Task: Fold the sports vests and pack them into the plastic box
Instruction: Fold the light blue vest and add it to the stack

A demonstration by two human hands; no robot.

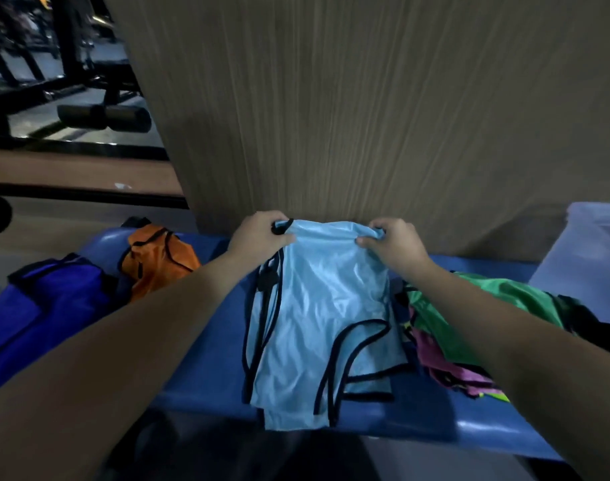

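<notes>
- On the blue table (pixel 206 369), a light blue vest (pixel 326 317) lay spread, its far edge raised.
- The left hand (pixel 261 234) pinched that edge's left corner; the right hand (pixel 392 243) gripped its right corner.
- Left of the vest lay an orange vest (pixel 161 262); right of it, a green vest (pixel 477 307).
- Further right of the vest stood the plastic box (pixel 588 251).

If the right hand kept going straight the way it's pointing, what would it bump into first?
Probably the wooden panel. The right hand pinches the far edge of the light blue vest and points away from the person toward that panel, which looks close behind, though depth is hard to judge.
</notes>
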